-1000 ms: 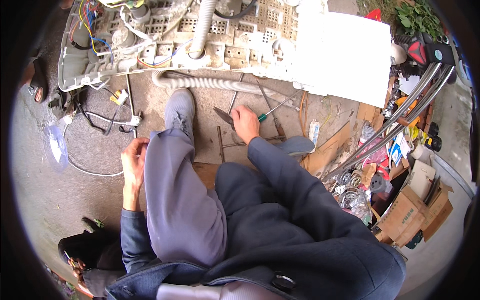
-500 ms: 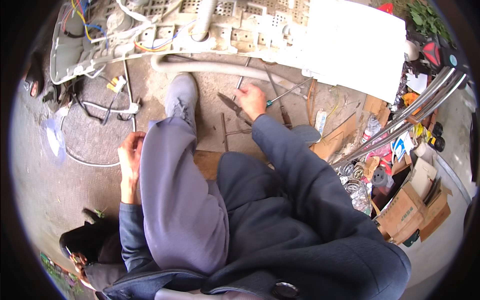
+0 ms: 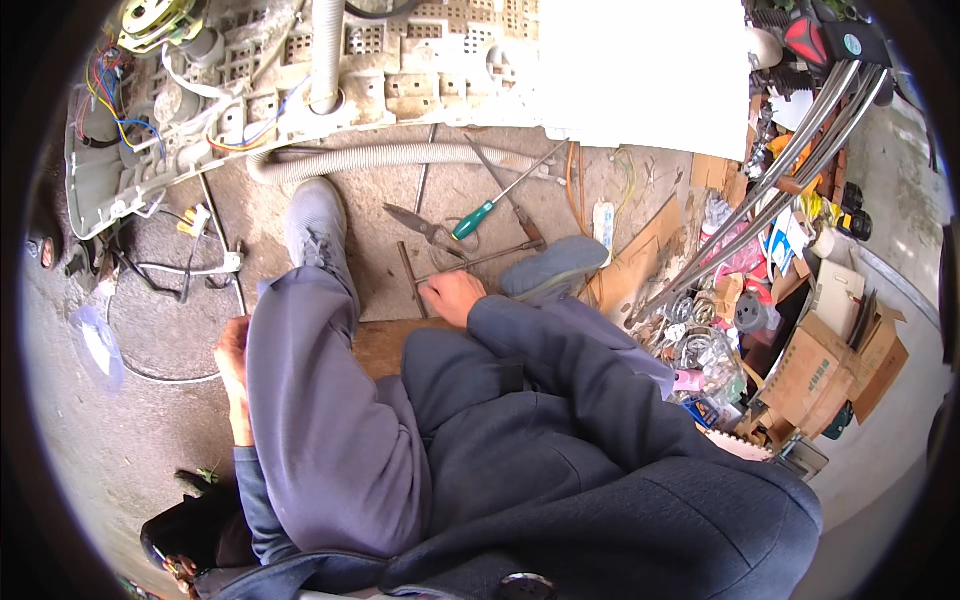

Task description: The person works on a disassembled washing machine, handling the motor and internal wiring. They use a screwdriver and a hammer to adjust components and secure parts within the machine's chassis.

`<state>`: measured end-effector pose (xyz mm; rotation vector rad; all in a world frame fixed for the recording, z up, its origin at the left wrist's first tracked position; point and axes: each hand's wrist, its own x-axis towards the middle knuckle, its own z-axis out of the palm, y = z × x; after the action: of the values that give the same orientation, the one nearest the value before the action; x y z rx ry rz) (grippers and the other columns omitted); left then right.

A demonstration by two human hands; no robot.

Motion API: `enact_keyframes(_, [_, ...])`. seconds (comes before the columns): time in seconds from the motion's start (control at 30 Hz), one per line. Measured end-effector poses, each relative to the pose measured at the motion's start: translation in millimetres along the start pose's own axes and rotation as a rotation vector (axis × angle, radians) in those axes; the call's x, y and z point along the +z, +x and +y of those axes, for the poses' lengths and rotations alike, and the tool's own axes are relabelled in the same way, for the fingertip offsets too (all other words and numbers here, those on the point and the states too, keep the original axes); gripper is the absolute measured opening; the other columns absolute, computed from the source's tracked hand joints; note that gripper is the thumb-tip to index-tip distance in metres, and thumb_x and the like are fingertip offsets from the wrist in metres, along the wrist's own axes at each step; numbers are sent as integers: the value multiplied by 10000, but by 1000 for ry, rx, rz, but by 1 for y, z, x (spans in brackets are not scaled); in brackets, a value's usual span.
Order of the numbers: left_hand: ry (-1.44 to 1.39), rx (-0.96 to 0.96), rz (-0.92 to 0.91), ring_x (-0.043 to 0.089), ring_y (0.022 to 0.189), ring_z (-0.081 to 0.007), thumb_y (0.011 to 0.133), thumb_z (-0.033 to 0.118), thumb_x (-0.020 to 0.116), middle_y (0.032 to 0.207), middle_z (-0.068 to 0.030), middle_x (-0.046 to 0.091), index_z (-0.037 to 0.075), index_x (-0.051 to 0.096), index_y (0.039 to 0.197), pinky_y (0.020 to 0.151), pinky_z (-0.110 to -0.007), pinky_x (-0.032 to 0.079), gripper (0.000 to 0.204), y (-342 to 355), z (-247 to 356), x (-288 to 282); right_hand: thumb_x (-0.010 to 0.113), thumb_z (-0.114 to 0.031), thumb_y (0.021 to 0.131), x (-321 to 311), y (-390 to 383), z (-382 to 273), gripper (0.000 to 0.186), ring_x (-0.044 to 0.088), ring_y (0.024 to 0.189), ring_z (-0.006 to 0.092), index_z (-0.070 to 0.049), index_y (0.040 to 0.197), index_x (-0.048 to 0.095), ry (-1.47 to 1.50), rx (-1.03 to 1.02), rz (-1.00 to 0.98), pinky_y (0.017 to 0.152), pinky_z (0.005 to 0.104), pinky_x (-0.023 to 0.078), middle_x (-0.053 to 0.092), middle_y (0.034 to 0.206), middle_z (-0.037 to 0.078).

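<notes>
My right hand (image 3: pixel 456 298) is low over the floor between my knees. Its fingers are closed at the junction of a rusty T-handle wrench (image 3: pixel 409 265), and the palm side is hidden. Just beyond it lie dark-bladed shears (image 3: pixel 412 221) and a screwdriver (image 3: pixel 474 219) with a green handle. A long dark tool (image 3: pixel 505 190) with a brown grip slants beside the screwdriver. My left hand (image 3: pixel 232 357) rests against the outer side of my left trouser leg. Its fingers are curled, and the leg partly covers what they might hold.
A dirty white perforated appliance panel (image 3: pixel 400 88) with wires spans the far side, a corrugated hose (image 3: pixel 400 156) before it. Left lies a grey cable loop (image 3: pixel 150 375). Right are metal rods (image 3: pixel 770 190), cardboard boxes (image 3: pixel 815 375) and piled scrap. My shoe (image 3: pixel 316 222) stands by the tools.
My right hand has drawn back from the shears and screwdriver to the T-handle wrench, uncovering the green handle. The view has shifted. My left hand stays by the leg.
</notes>
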<state>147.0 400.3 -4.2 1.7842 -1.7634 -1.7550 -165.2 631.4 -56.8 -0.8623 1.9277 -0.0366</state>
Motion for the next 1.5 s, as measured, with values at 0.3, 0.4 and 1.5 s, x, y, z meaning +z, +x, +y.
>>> enact_keyframes(0.3, [113,69,34,660,697,-157,949,14,550,792,-117,714,-6,694,1013,664,-313,536,158,13,-32,-3,700,-198,929,-33,90,-7,184,698,789,344,-17,950,675,361,-85,729,726,426,535,704,842,184])
enact_keyframes(0.4, [139,78,46,698,738,-176,937,-3,545,817,-134,722,9,705,1032,706,-333,563,186,26,-26,-2,788,-273,850,-53,132,-15,275,699,854,401,-29,922,685,300,36,663,774,469,541,725,875,203])
enact_keyframes(1.5, [458,736,66,632,1081,-391,812,112,643,1194,-159,638,44,627,1192,844,-468,546,386,149,106,125,557,-149,899,-98,-77,7,175,325,463,113,-128,754,462,1924,505,-54,407,270,252,406,677,27])
